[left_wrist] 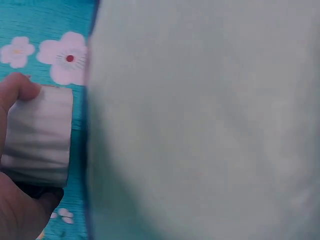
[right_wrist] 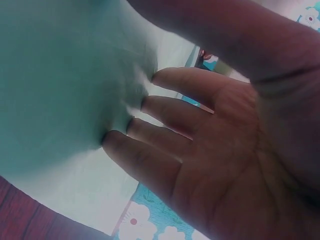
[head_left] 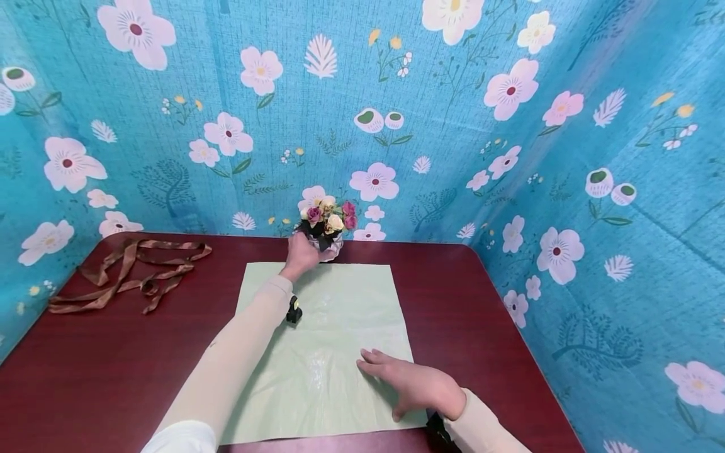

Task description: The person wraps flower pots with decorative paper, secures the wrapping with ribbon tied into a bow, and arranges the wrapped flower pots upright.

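Observation:
At the table's far edge, my left hand (head_left: pixel 303 253) grips a small pot of flowers (head_left: pixel 333 223) with pink and cream blooms. The left wrist view shows its white, ridged pot (left_wrist: pixel 39 135) between thumb and fingers; the flowers are out of that view. A pale green sheet of wrapping paper (head_left: pixel 340 321) lies flat under both forearms, its far edge just in front of the pot. Over the sheet's near right part, my right hand (head_left: pixel 412 381) spreads its fingers with nothing held. In the right wrist view its fingertips (right_wrist: pixel 112 140) meet the paper.
A brown ribbon (head_left: pixel 129 264) lies loosely looped at the left back of the dark red table (head_left: pixel 447 302). Blue flowered cloth (head_left: pixel 317 126) hangs behind the table and along its right side.

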